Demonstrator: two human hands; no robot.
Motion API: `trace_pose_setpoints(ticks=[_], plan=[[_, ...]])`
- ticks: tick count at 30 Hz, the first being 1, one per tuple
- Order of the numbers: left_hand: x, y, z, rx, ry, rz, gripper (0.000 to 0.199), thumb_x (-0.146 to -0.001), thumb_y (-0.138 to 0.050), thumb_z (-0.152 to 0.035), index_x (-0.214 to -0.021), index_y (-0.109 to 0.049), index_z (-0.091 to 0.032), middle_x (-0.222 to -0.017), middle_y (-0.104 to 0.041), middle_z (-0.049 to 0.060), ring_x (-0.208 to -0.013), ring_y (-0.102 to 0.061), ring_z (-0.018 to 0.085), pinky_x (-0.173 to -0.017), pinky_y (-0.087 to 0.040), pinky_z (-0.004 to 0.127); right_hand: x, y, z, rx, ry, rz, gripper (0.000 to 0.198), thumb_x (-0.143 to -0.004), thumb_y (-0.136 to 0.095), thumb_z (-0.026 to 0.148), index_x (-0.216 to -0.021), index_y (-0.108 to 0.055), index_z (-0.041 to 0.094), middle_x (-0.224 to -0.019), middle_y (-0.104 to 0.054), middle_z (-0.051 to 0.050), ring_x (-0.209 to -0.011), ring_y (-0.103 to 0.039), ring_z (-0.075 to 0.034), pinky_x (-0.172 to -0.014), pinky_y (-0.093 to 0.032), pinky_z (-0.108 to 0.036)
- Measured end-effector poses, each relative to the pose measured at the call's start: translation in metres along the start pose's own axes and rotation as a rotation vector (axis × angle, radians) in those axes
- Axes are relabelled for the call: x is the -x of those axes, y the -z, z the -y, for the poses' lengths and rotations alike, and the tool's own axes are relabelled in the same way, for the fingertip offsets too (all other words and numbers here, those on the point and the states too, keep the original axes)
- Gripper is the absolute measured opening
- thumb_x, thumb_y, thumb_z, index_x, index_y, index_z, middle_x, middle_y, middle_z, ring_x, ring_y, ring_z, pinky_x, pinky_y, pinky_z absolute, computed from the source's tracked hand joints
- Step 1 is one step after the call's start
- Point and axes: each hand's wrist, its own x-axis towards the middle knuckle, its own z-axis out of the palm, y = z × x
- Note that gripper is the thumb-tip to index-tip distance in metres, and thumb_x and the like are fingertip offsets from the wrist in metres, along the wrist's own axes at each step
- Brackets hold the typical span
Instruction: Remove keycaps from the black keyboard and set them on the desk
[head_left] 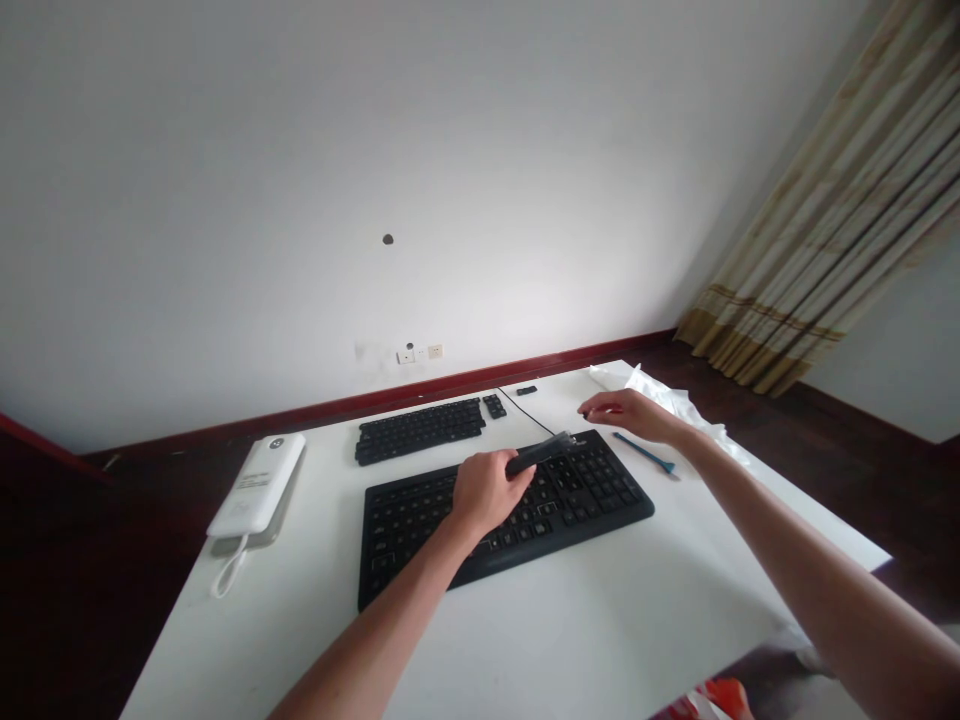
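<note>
My left hand (487, 490) is closed round the black handle of a brush (541, 453), its pale end pointing away to the right. It is held over a black keyboard (517, 552), whose key positions look bare in many places, without keycaps. Off the keyboard's far right corner, my right hand (628, 413) pinches a small black piece (585, 415), too small to tell exactly but like a keycap. Behind the keyboard, loose black keycaps (420, 430) lie in rows, with a smaller group of keycaps (495, 405) beside them.
A teal stick-like tool (646, 455) lies right of the keyboard, near crumpled white tissue (675, 400). At the left stands a white power bank (259, 487) with a short cord. A thin black cable (525, 410) runs to the white table's (570, 630) back edge.
</note>
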Motion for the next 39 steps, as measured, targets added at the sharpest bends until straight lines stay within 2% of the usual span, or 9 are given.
trace_pose_setpoints(ticks=[4, 7, 11, 16, 19, 25, 32, 39], plan=[[0.000, 0.001, -0.001, 0.010, 0.006, 0.001, 0.038, -0.100, -0.053, -0.052, -0.095, -0.078, -0.024, -0.086, -0.078, 0.005, -0.083, -0.074, 0.024, -0.076, -0.050, 0.031, -0.052, -0.016, -0.021, 0.082, -0.026, -0.216, 0.021, -0.084, -0.072, 0.036, -0.099, -0.082, 0.026, -0.100, -0.082, -0.005, -0.090, -0.076, -0.027, -0.085, -0.060, -0.038], [-0.001, 0.000, -0.002, 0.009, 0.027, 0.009, 0.037, -0.099, -0.055, -0.052, -0.094, -0.078, -0.024, -0.086, -0.078, 0.005, -0.084, -0.074, 0.023, -0.079, -0.050, 0.031, -0.089, -0.035, -0.036, 0.120, -0.037, -0.290, 0.021, -0.079, -0.074, 0.026, -0.098, -0.083, 0.025, -0.095, -0.082, -0.004, -0.087, -0.077, -0.025, -0.084, -0.060, -0.036], [-0.002, 0.000, -0.002, 0.011, 0.036, 0.014, 0.036, -0.099, -0.055, -0.052, -0.095, -0.078, -0.024, -0.087, -0.079, 0.005, -0.086, -0.074, 0.023, -0.081, -0.051, 0.031, -0.115, -0.053, -0.048, 0.129, -0.047, -0.367, 0.025, -0.079, -0.074, 0.026, -0.102, -0.082, 0.024, -0.095, -0.082, -0.003, -0.084, -0.076, -0.023, -0.084, -0.060, -0.036], [-0.003, -0.001, -0.002, 0.023, 0.043, 0.019, 0.036, -0.098, -0.055, -0.052, -0.097, -0.078, -0.024, -0.087, -0.079, 0.005, -0.086, -0.074, 0.024, -0.080, -0.051, 0.031, -0.118, -0.056, -0.055, 0.105, -0.029, -0.372, 0.027, -0.081, -0.075, 0.032, -0.105, -0.083, 0.024, -0.091, -0.082, -0.004, -0.082, -0.075, -0.023, -0.082, -0.060, -0.035], [-0.004, 0.000, -0.003, 0.031, 0.063, 0.035, 0.035, -0.098, -0.057, -0.051, -0.094, -0.078, -0.024, -0.087, -0.079, 0.005, -0.086, -0.074, 0.024, -0.081, -0.051, 0.031, -0.117, -0.052, -0.060, 0.019, -0.034, -0.338, 0.032, -0.079, -0.078, 0.032, -0.109, -0.082, 0.022, -0.092, -0.082, -0.005, -0.084, -0.075, -0.024, -0.083, -0.061, -0.037], [-0.004, 0.000, -0.003, 0.029, 0.075, 0.043, 0.034, -0.097, -0.058, -0.051, -0.091, -0.077, -0.023, -0.087, -0.079, 0.005, -0.087, -0.074, 0.025, -0.081, -0.051, 0.032, -0.119, -0.048, -0.069, -0.167, 0.002, -0.248, 0.034, -0.080, -0.074, 0.025, -0.114, -0.079, 0.022, -0.111, -0.081, -0.007, -0.097, -0.076, -0.024, -0.096, -0.060, -0.041], [-0.004, 0.000, -0.002, 0.029, 0.050, 0.041, 0.035, -0.098, -0.056, -0.050, -0.089, -0.077, -0.023, -0.085, -0.078, 0.005, -0.084, -0.073, 0.024, -0.079, -0.050, 0.031, -0.122, -0.053, -0.072, -0.127, 0.009, -0.297, 0.034, -0.081, -0.071, 0.024, -0.114, -0.079, 0.021, -0.109, -0.081, -0.006, -0.099, -0.076, -0.024, -0.098, -0.059, -0.040], [-0.004, 0.000, -0.001, 0.035, 0.031, 0.048, 0.037, -0.099, -0.055, -0.051, -0.088, -0.076, -0.023, -0.082, -0.077, 0.004, -0.080, -0.072, 0.023, -0.075, -0.050, 0.030, -0.122, -0.057, -0.064, -0.043, -0.014, -0.289, 0.034, -0.081, -0.071, 0.029, -0.113, -0.080, 0.022, -0.099, -0.082, -0.005, -0.085, -0.074, -0.022, -0.085, -0.061, -0.037]])
